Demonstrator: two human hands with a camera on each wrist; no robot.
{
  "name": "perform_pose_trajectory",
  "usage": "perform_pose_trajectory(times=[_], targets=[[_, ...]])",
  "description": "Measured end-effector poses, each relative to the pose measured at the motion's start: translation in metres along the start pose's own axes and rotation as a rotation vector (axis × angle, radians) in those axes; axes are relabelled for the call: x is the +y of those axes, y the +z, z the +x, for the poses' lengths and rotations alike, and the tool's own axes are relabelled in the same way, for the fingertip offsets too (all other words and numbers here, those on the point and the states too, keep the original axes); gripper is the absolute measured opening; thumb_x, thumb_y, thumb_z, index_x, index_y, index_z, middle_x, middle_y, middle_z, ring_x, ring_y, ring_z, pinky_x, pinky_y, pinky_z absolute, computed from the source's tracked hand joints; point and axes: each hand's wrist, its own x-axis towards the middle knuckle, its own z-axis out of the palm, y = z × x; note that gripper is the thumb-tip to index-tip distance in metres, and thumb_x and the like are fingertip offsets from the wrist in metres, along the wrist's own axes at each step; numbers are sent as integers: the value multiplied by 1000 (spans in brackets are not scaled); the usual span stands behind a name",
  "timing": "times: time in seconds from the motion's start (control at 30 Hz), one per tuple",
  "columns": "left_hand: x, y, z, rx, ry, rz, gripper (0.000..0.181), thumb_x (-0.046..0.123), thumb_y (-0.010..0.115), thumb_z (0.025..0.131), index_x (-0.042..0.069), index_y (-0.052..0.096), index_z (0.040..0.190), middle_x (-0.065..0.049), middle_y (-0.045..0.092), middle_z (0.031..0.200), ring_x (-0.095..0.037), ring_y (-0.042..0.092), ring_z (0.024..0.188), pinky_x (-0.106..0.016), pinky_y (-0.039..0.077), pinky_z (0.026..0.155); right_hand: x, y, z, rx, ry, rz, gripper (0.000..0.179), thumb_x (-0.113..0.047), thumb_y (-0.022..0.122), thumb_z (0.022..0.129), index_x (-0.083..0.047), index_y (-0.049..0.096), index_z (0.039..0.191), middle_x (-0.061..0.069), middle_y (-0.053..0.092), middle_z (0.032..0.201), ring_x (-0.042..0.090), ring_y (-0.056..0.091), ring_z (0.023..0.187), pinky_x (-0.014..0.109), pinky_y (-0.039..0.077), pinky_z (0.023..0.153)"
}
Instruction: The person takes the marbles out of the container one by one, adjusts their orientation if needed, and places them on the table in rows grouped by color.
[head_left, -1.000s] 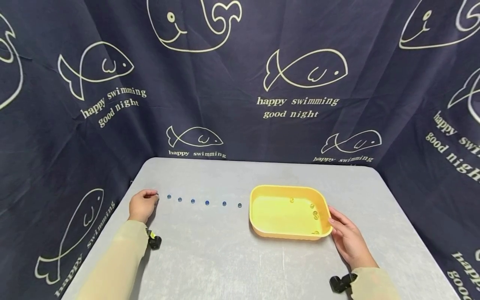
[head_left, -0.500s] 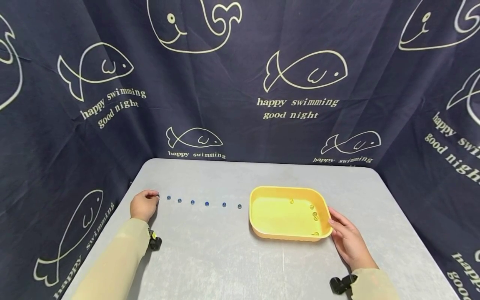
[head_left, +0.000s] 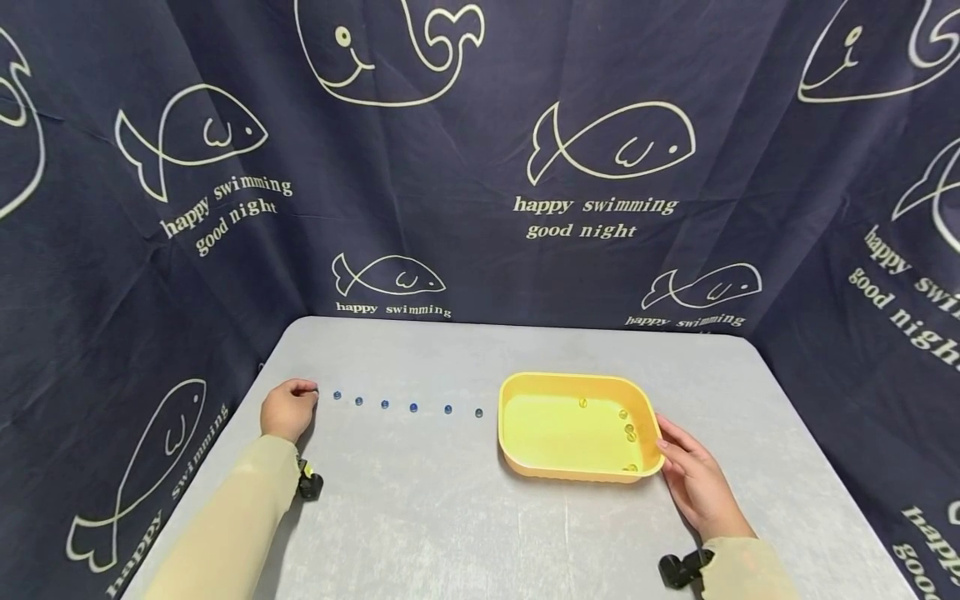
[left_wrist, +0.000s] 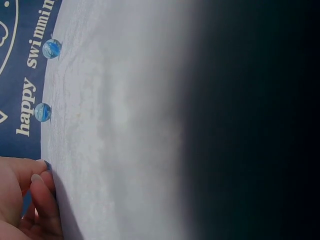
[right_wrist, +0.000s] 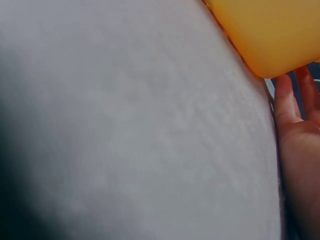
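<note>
At the left end of a row of blue glass marbles (head_left: 413,407), my left hand (head_left: 288,411) pinches one more marble (left_wrist: 46,164) between thumb and forefinger. Only a sliver of it shows past the fingertips. Two neighbouring marbles, clear with blue swirls, appear in the left wrist view, the nearer being this marble (left_wrist: 43,112). My right hand (head_left: 699,479) touches the right outer side of a yellow plastic tub (head_left: 577,477), thumb at the rim, fingers fairly straight. In the right wrist view the fingertips (right_wrist: 283,87) meet the tub's corner. Several see-through marbles (head_left: 629,429) lie inside, mostly toward its right side.
The pale grey table (head_left: 420,517) has rounded far corners. Dark blue cloth (head_left: 480,167) with fish drawings and lettering hangs behind it and along both sides. The row of marbles ends just left of the tub. A black wrist camera (head_left: 309,483) sits at my left cuff.
</note>
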Motion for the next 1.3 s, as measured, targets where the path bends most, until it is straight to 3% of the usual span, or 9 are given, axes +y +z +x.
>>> perform_pose_trajectory(times=[0.37, 0.53, 0.67, 0.83, 0.97, 1.13, 1.3], targets=[[-3, 2, 1, -3, -39, -54, 23, 11, 65, 97, -1, 72, 115, -19, 70, 106, -35, 64, 97, -44, 51, 82, 0, -1, 0, -16, -10, 22, 51, -5, 62, 103, -6, 49, 153, -12, 60, 136, 2, 58, 123, 22, 48, 100], [-7, 2, 3, -13, -77, -186, 26, 9, 64, 99, -1, 70, 122, -17, 68, 107, -19, 65, 85, -25, 54, 70, -1, 0, 0, -11, -13, 21, 53, -5, 62, 103, -4, 46, 154, -12, 61, 136, 3, 59, 124, 22, 49, 100], [-5, 0, 3, -19, -66, -276, 28, 6, 64, 98, -2, 69, 125, -17, 67, 107, -9, 64, 80, -18, 54, 66, 1, -1, 0, -6, -9, 13, 54, -5, 62, 103, -4, 45, 155, -11, 59, 138, 2, 58, 124, 23, 49, 100], [14, 2, -6, -52, -33, -321, 30, 6, 64, 98, -2, 68, 126, -17, 68, 110, -15, 66, 86, -22, 55, 69, 2, -2, 0, -20, -15, 7, 54, -5, 61, 104, -3, 44, 155, -9, 57, 140, 3, 57, 125, 23, 48, 101], [32, 12, -14, -104, 15, -367, 29, 7, 65, 98, -2, 69, 125, -15, 69, 102, -24, 66, 82, -25, 54, 61, 2, -2, 0, -21, -15, 13, 53, -5, 61, 104, -4, 46, 154, -10, 57, 140, 3, 58, 125, 23, 49, 100], [54, 31, -30, -207, 89, -436, 28, 5, 67, 97, -3, 69, 124, -11, 69, 99, -32, 65, 81, -32, 53, 60, 2, -2, 0, -14, -7, 7, 53, -5, 62, 103, -4, 46, 154, -10, 57, 139, 2, 58, 124, 22, 49, 100], [81, 51, -55, -322, 153, -447, 27, 4, 70, 94, -3, 70, 120, -9, 68, 98, -33, 65, 80, -33, 54, 63, 1, -1, 0, -7, -2, -6, 55, -6, 62, 103, -4, 45, 155, -11, 58, 139, 2, 58, 124, 22, 49, 100]])
